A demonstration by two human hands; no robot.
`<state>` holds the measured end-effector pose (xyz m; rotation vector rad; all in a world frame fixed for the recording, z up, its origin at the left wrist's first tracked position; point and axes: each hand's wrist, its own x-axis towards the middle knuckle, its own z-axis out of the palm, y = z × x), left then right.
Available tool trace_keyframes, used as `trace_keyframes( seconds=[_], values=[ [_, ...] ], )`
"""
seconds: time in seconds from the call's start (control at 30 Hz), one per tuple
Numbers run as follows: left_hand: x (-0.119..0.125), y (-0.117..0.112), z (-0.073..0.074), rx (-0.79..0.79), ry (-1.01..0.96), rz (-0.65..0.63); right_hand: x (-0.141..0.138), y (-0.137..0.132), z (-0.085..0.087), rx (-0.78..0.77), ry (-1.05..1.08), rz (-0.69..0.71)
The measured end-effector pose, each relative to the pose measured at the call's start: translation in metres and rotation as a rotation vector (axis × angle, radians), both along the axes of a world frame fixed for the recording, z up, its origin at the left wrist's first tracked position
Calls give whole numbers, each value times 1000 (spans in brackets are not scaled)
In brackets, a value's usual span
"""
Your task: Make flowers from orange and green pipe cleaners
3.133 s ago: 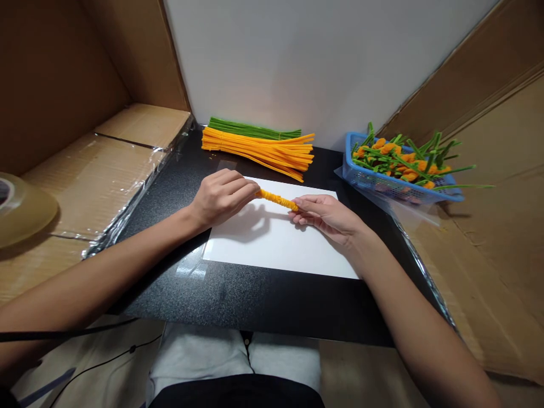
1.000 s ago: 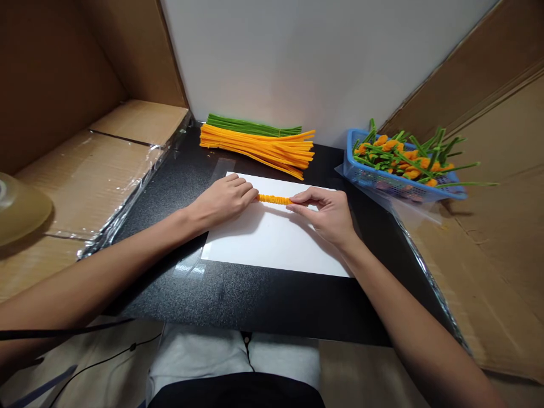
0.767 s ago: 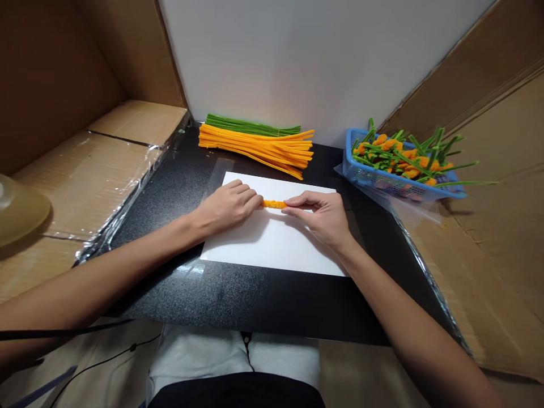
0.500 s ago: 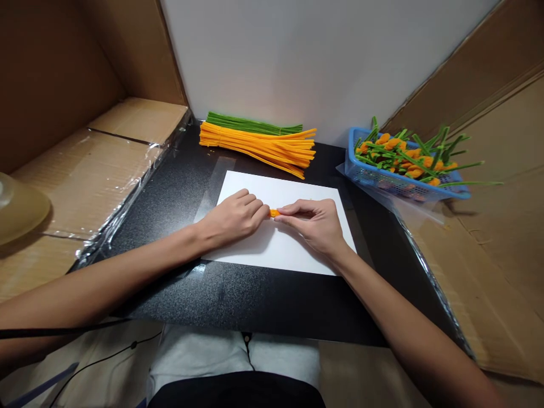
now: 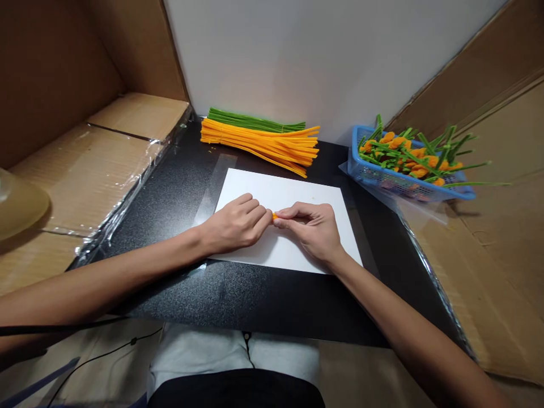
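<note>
My left hand [image 5: 236, 226] and my right hand [image 5: 312, 229] meet fingertip to fingertip over a white sheet of paper [image 5: 297, 195] on the black table [image 5: 238, 294]. Both are closed, pinching a coiled orange pipe cleaner [image 5: 275, 216]. Only a tiny orange bit of it shows between the fingers; the rest is hidden inside them. Both hands rest on the paper.
A bundle of straight orange pipe cleaners [image 5: 263, 146] lies at the back, with green pipe cleaners [image 5: 255, 122] behind it. A blue basket [image 5: 395, 181] of finished orange-and-green pieces sits at the right. Cardboard walls stand on both sides. A tape roll [image 5: 17, 204] lies far left.
The hands have drawn together along the orange coil, squeezing it from a long spiral to a short stub nearly hidden between the fingers. The view shifted slightly.
</note>
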<state>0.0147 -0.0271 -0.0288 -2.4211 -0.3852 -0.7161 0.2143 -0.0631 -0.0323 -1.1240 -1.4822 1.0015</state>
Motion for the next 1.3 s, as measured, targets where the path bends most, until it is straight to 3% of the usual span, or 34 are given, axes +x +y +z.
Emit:
trace_keyframes(
  seconds=[0.2,0.7,1.0,1.3],
  values=[
    [0,3,-1,39,6,-31,-1,0,3,-73,-8,13],
    [-1,8,-6,-11,-110,41,1,3,10,98,-159,-4],
    [-3,8,-8,-46,-84,107,1,4,6,113,-168,-4],
    [-2,9,-7,-65,-120,84,1,4,2,142,-176,-20]
  ],
)
